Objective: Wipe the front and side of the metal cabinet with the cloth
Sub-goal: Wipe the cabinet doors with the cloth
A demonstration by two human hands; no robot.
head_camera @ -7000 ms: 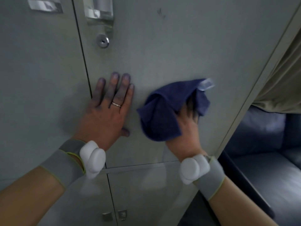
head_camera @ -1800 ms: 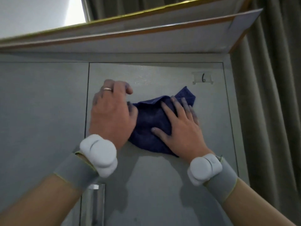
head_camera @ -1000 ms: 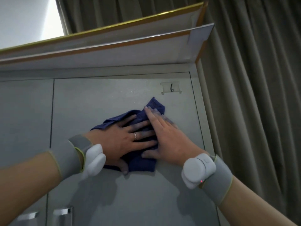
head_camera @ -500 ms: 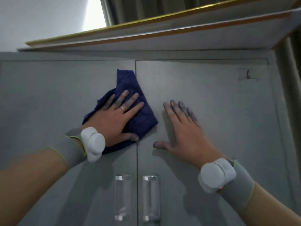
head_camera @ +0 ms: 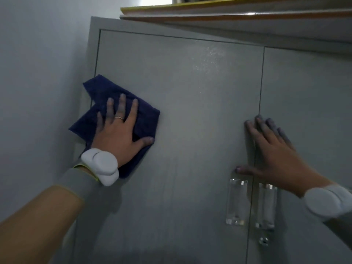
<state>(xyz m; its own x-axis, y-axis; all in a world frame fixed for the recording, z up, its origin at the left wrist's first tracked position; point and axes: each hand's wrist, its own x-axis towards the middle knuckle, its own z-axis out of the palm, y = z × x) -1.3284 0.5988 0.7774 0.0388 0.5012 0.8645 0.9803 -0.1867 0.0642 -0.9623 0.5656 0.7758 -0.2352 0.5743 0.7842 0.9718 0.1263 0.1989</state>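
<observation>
Left hand (head_camera: 118, 133), fingers spread flat, pressing navy cloth (head_camera: 122, 109) near left edge of metal cabinet (head_camera: 190, 111); right hand (head_camera: 272, 155) apparently open, flat across door seam.

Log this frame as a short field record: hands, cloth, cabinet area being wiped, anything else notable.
left hand: fingers spread flat, pressing the cloth to the door
right hand: open, flat across the seam between the two doors, above the handles
cloth: dark blue, folded, at the left door's left edge
cabinet: grey metal, doors closed
handles: two shiny vertical pulls
keyhole: below the right handle
on top: flat boards with gold edging
</observation>
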